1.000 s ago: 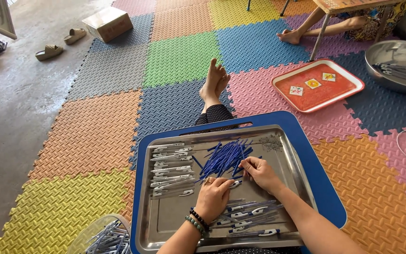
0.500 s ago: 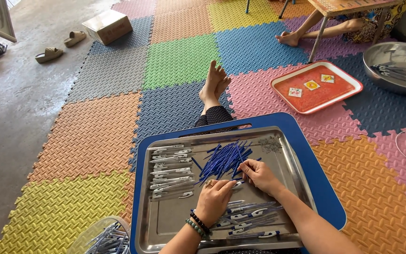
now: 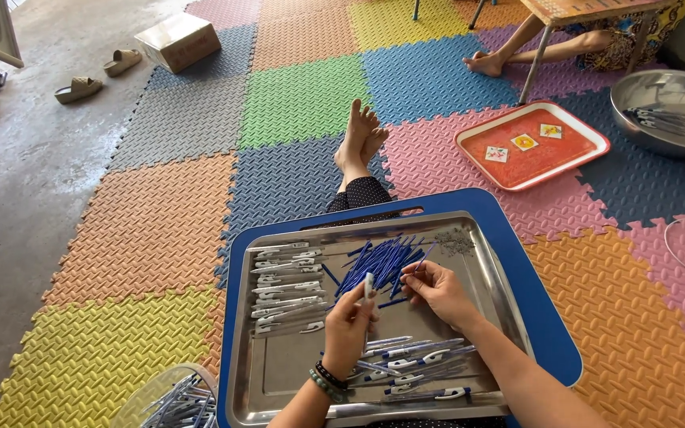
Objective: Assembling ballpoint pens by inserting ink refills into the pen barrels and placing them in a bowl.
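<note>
A steel tray (image 3: 501, 293) rests on a blue tray (image 3: 545, 309) over my lap. In its middle lies a heap of thin blue pen refills (image 3: 378, 265). Clear pen barrels (image 3: 283, 289) lie in rows at its left, and assembled pens (image 3: 418, 364) lie near its front. My left hand (image 3: 348, 325) holds a clear pen barrel (image 3: 369, 284) upright above the tray. My right hand (image 3: 438, 291) pinches a blue refill (image 3: 424, 255) at the edge of the heap, close to the barrel.
Coloured foam mats cover the floor. A red tray (image 3: 533, 147) with small cards and a steel bowl (image 3: 663, 107) of pen parts lie at the right, by another person's feet (image 3: 485, 63). A clear container (image 3: 172, 400) of pens stands at the front left. Sandals (image 3: 97, 75) and a box (image 3: 177, 40) sit far left.
My left hand has lifted a clear barrel upright from the tray. My right hand has slid slightly right and picked a refill from the heap.
</note>
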